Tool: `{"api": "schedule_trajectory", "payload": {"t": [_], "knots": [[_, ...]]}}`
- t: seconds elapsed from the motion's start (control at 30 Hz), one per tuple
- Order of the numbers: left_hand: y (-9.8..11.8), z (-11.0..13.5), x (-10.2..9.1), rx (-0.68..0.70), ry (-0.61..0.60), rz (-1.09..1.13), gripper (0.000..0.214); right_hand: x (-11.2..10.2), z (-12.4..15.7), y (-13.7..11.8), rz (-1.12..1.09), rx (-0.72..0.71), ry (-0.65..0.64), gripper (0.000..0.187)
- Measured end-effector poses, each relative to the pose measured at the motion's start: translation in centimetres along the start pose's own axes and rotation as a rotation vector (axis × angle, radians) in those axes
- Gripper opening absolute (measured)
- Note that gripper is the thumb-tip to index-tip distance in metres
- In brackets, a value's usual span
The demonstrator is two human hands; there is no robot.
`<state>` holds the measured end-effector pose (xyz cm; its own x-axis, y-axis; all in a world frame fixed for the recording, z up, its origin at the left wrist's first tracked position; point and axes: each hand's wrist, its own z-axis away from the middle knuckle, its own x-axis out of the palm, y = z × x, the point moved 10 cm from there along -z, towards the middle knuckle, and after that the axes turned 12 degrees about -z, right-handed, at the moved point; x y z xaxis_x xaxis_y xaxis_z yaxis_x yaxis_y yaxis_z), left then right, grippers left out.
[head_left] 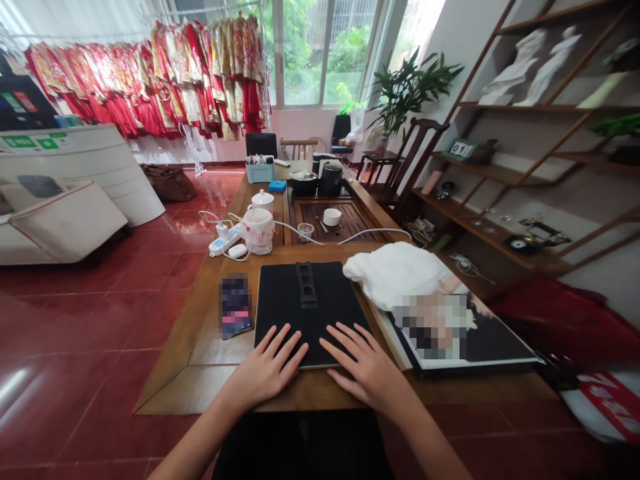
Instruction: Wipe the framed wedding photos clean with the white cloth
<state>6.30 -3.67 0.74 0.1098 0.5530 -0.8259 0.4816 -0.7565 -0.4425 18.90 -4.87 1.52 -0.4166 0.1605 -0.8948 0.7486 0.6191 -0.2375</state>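
Note:
A flat black rectangular board lies on the wooden table in front of me. On its upper part rests a dark strap-like piece with cut-out holes. My left hand lies with fingers spread over the board's lower left edge. Over the lower right edge, my right hand is spread flat too, holding nothing. Left of the board is a phone with a blurred screen. To the right, a white fluffy cloth partly covers a large photo print or album.
Behind the board stand a white patterned cup, a lidded white cup and a power strip with cables. A tea tray holds a small white bowl. Wooden shelves rise on the right.

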Motion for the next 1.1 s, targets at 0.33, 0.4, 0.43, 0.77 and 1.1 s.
{"api": "schedule_trajectory", "payload": {"t": [0.33, 0.4, 0.43, 0.77, 1.1], "knots": [[-0.7, -0.5, 0.0, -0.007, 0.008, 0.06, 0.047, 1.6, -0.5, 0.4, 0.091, -0.058, -0.044, 0.056], [-0.7, -0.6, 0.1, -0.008, -0.001, 0.06, 0.045, 1.8, -0.4, 0.4, 0.113, -0.067, -0.053, 0.056], [-0.7, -0.7, 0.1, -0.004, 0.001, 0.056, 0.045, 1.8, -0.4, 0.4, 0.118, -0.072, -0.053, 0.056], [-0.6, -0.6, -0.2, 0.051, 0.048, 0.009, 0.042, 1.8, -0.6, -0.7, 0.216, -0.183, -0.033, 0.044], [-2.5, -0.2, -0.1, -0.135, -0.082, 0.28, 0.048, 2.1, -0.4, -1.7, 0.326, -0.325, 0.064, 0.044]]}}
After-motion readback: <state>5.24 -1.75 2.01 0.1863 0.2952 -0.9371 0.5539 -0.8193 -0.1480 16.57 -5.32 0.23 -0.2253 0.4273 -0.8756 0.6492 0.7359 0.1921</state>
